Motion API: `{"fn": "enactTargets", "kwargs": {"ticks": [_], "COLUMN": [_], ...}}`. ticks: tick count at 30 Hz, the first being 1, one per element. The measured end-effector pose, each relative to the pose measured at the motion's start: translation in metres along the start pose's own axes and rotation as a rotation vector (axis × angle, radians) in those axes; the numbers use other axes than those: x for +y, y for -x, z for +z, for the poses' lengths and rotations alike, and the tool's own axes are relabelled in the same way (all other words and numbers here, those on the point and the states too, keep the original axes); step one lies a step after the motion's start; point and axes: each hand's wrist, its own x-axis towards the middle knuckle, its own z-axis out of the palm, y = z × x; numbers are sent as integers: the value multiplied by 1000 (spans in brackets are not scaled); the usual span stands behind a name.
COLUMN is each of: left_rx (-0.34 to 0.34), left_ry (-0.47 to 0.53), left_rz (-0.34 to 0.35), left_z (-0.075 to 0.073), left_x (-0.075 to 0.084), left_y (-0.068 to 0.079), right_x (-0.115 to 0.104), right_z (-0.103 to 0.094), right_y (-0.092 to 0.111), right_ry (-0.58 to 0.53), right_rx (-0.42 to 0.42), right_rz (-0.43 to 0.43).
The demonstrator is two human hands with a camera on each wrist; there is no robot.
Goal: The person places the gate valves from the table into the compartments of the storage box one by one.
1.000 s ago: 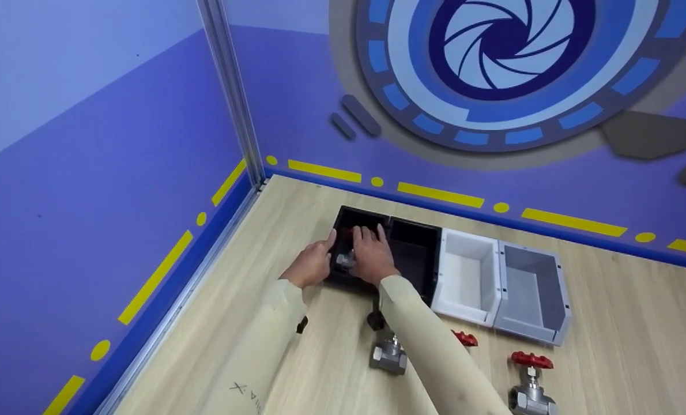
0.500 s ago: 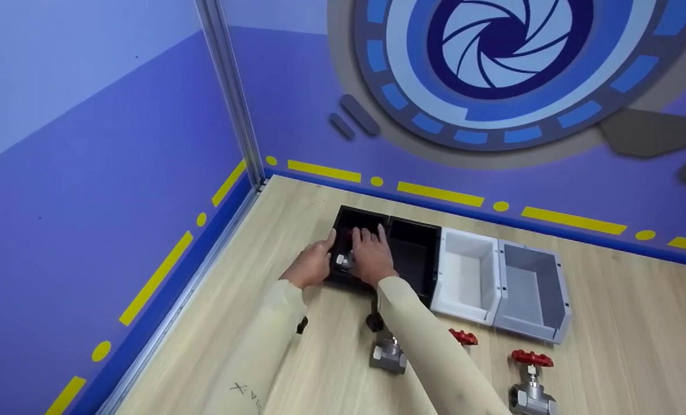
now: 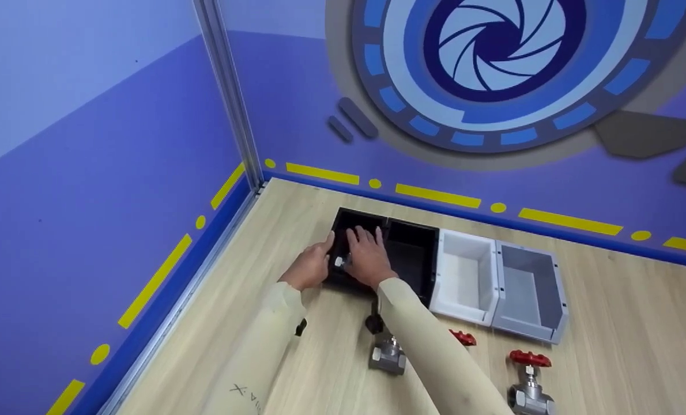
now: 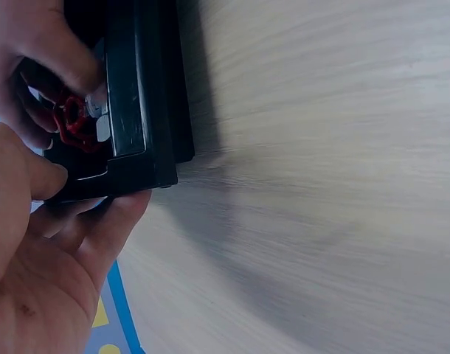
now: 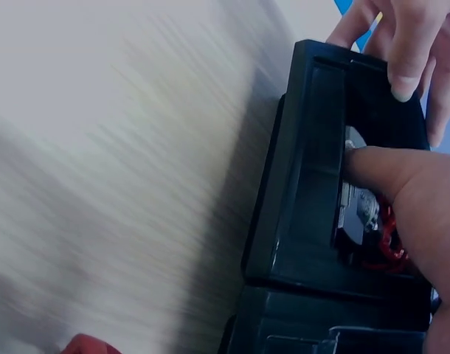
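My left hand (image 3: 308, 266) grips the left wall of the leftmost black bin (image 3: 346, 281). In the left wrist view its thumb lies over the rim, with the fingers against the outside. Inside that bin my right hand (image 3: 369, 259) holds a metal valve (image 3: 339, 262) with a red handwheel (image 4: 76, 118). The right wrist view has the right thumb (image 5: 380, 168) on the valve's steel body (image 5: 352, 221). In the head view the right hand covers most of the valve. Whether the valve touches the bin floor is hidden.
A second black bin (image 3: 410, 259), a white bin (image 3: 461, 314) and a grey bin (image 3: 524, 329) stand in a row to the right. In front lie more valves: one steel body (image 3: 388, 358), one red handwheel (image 3: 464, 337) partly behind the sleeve, and one upright valve (image 3: 530, 386).
The right hand has shifted slightly within the bin, and the red by its fingertips no longer shows in the head view. The left hand keeps its place on the bin wall.
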Motion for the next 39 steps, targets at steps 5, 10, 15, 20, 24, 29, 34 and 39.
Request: {"fn": "enactTargets", "kwargs": {"ticks": [5, 10, 15, 20, 24, 29, 34, 39], "left_rx": [1, 5, -4, 25, 41, 51, 60, 73], "left_ry": [-6, -10, -4, 1, 7, 6, 25, 36], "left_rz": [-9, -26, -42, -30, -10, 3, 17, 27], "left_z": [0, 1, 2, 1, 2, 3, 3, 1], "left_x": [0, 1, 2, 1, -1, -2, -1, 1], "left_y": [0, 0, -1, 0, -1, 0, 1, 3], "right_x": [-5, -8, -8, -8, -9, -10, -10, -10], "right_z": [-6, -13, -23, -37, -46, -52, -57, -59], "right_y": [1, 4, 9, 13, 18, 24, 32, 39], "right_ry": [-53, -75, -109, -161, -173, -187, -220, -222], "right_rx": [2, 20, 12, 44, 56, 63, 74, 90], "right_rz": [9, -4, 4, -13, -41, -53, -55, -62]}}
